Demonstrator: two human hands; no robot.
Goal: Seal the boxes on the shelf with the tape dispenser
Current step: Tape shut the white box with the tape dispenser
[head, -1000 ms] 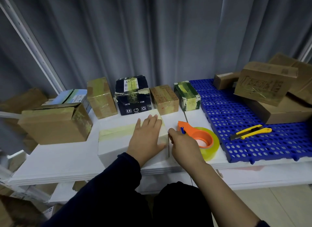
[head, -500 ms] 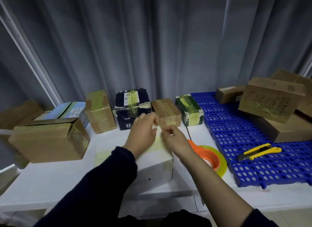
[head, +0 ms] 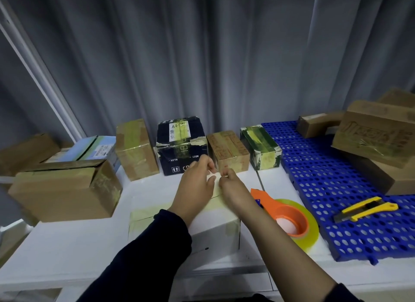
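On the shelf point(head: 67, 245), your left hand point(head: 195, 184) and right hand point(head: 235, 189) pinch tape point(head: 146, 211) onto the white box point(head: 215, 234), tape dispenser point(head: 289, 220) idle beside your right fingers.

Grey curtain point(head: 202, 65) in heavy vertical folds across the whole back, under dim, cool light. Slanted white post point(head: 46, 86) at the left edge. Below, a white shelf point(head: 67, 252) — blue perforated mat point(head: 314, 178) laid over its right part.
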